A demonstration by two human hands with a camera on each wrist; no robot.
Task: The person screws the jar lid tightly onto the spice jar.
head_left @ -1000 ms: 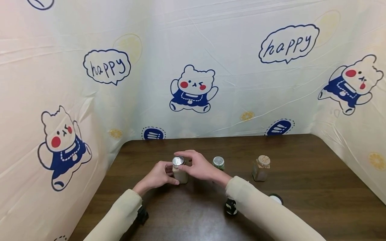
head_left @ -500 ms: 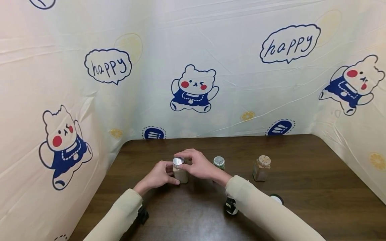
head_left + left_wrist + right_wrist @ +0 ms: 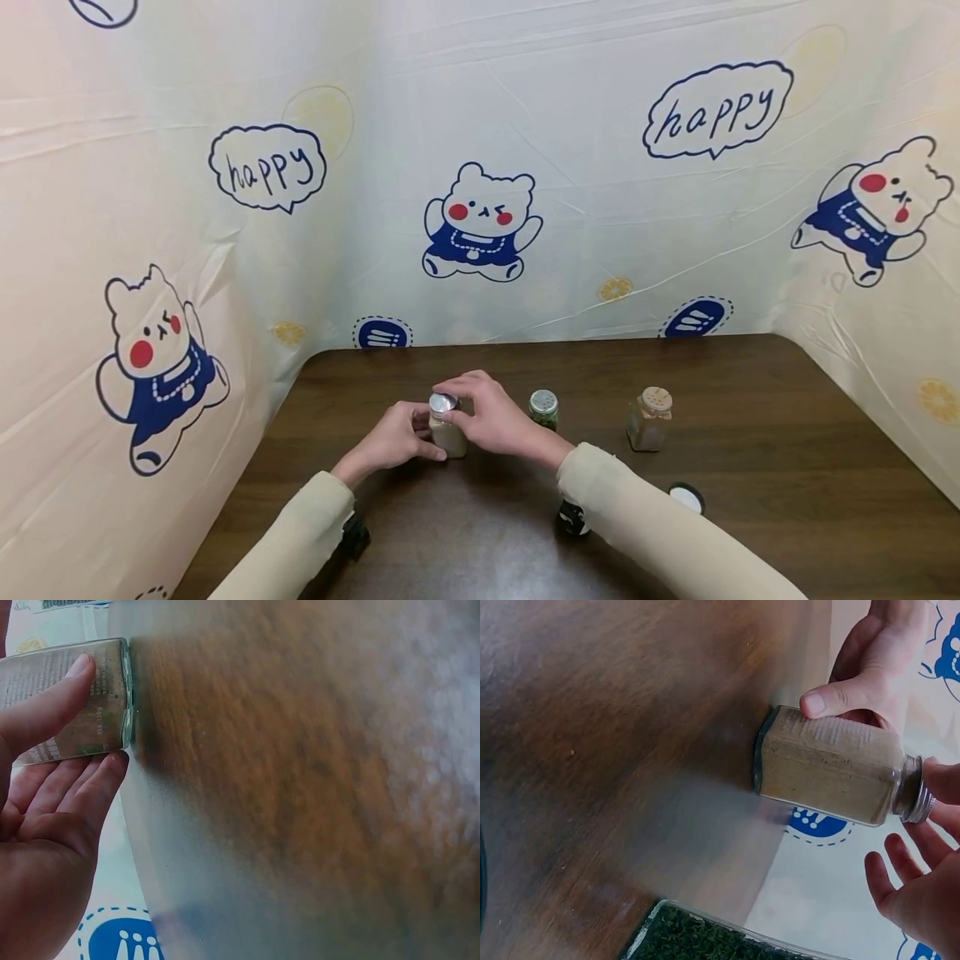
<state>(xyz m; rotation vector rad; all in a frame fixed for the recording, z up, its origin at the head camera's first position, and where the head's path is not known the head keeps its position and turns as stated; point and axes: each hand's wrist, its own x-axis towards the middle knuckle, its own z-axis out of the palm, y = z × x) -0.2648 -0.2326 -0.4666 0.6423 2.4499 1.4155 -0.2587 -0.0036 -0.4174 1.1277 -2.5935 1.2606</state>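
Note:
Near the table's left half stands a glass spice jar (image 3: 829,765) of tan powder, upright on the wood. My left hand (image 3: 395,435) grips its body from the left; the thumb (image 3: 71,682) lies along one printed face and the other fingers are on the opposite side. On top is a silver screw lid (image 3: 442,403), which my right hand (image 3: 497,417) pinches between thumb and forefinger. The remaining right fingers (image 3: 900,859) extend away from the jar in the right wrist view.
A jar of green dried herbs (image 3: 543,407) stands just behind my right wrist. Farther right is a jar of brownish seasoning (image 3: 648,423) with a holed top. A white disc with a dark rim (image 3: 686,498) lies beside my right sleeve (image 3: 637,508). Printed cloth (image 3: 585,150) hangs behind the dark wooden table (image 3: 757,417).
My right forearm has shifted very slightly left, showing more of the white disc. Both hands keep their places on the jar and its lid.

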